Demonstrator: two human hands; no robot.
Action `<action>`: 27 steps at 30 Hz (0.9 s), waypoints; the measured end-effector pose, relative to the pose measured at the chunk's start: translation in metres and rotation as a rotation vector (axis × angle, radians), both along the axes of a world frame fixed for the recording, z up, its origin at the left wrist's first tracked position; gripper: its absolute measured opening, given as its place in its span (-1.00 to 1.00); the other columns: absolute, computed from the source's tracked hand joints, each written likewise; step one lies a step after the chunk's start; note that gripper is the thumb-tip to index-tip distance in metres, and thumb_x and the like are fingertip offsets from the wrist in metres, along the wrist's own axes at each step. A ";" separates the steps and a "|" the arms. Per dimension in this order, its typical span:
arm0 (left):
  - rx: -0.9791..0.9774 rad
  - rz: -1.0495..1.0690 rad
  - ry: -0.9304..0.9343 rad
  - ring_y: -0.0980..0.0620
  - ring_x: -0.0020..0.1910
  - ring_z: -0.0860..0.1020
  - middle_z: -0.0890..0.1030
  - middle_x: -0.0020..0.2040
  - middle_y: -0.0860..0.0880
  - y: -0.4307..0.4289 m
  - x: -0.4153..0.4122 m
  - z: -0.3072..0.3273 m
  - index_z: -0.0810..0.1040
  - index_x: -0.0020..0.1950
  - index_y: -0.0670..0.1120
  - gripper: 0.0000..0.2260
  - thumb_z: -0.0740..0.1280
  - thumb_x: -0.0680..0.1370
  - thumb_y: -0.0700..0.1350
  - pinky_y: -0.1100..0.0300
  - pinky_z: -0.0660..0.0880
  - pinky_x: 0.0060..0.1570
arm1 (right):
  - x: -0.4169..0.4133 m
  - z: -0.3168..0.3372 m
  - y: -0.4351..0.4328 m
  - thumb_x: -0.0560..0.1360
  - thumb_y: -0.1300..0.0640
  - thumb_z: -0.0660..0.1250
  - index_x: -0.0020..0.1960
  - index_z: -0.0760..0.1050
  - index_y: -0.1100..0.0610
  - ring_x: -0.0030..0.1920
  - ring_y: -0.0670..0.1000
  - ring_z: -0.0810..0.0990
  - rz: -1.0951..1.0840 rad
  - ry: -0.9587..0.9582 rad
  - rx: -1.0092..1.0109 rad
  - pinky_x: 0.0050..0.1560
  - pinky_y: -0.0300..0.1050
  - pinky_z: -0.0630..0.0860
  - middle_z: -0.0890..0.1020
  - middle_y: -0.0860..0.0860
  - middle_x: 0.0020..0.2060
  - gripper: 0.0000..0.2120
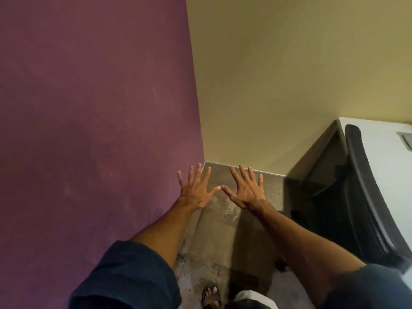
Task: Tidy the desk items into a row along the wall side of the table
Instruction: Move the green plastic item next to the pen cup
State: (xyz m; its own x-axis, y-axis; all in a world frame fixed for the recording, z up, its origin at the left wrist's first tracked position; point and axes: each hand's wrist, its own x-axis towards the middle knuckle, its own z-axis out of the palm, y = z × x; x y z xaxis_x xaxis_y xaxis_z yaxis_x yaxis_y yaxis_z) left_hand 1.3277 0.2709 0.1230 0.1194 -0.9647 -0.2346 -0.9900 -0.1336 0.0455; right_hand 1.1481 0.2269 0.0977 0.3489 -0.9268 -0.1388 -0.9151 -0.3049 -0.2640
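Observation:
My left hand (196,189) and my right hand (246,190) are stretched out in front of me over the floor, backs up, fingers spread wide, thumb tips almost touching. Neither hand holds anything. A white table (383,148) shows only at the right edge, its corner against the yellow wall. No desk items can be seen on the visible part of the table, apart from a grey rectangular inset (405,139) at the frame edge.
A purple wall (89,130) fills the left side and meets a yellow wall (289,74) in a corner. A black mesh office chair (361,197) stands against the table's near side. Brownish carpet (223,230) lies below, with my sandalled foot (211,295) at the bottom.

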 end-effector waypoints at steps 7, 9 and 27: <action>0.004 -0.174 0.005 -0.16 0.54 -0.27 -0.26 0.58 -0.09 -0.106 0.007 0.008 -0.22 0.57 0.09 -0.28 -0.12 0.53 0.41 -0.30 -0.41 0.34 | 0.002 0.005 -0.069 0.46 -0.48 -0.19 0.57 -0.22 -0.13 0.57 0.17 -0.17 -0.151 -0.002 0.008 0.48 0.31 -0.20 -0.11 0.05 0.58 -0.22; 0.008 -0.205 -0.001 -0.16 0.54 -0.28 -0.26 0.58 -0.09 -0.127 0.006 0.008 -0.22 0.57 0.10 -0.28 -0.12 0.52 0.41 -0.31 -0.41 0.34 | 0.000 0.005 -0.085 0.46 -0.48 -0.21 0.57 -0.23 -0.13 0.57 0.17 -0.17 -0.181 0.006 0.011 0.48 0.31 -0.20 -0.13 0.05 0.58 -0.21; 0.009 -0.556 0.025 -0.16 0.56 -0.21 -0.19 0.59 -0.08 -0.448 -0.113 -0.009 -0.15 0.58 0.09 -0.27 -0.09 0.52 0.42 -0.34 -0.35 0.35 | -0.100 -0.014 -0.343 0.44 -0.50 -0.20 0.57 -0.20 -0.12 0.57 0.20 -0.15 -0.559 0.029 0.011 0.48 0.32 -0.18 -0.10 0.06 0.58 -0.19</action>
State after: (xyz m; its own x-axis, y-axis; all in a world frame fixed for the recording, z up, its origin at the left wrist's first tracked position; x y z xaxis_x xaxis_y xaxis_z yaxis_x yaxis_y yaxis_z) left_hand 1.2151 -0.1775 0.1137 -0.4125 -0.8789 -0.2394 -0.9102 0.4079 0.0709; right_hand 1.0476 -0.1162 0.0842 -0.1993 -0.9681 -0.1516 -0.9437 0.2313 -0.2364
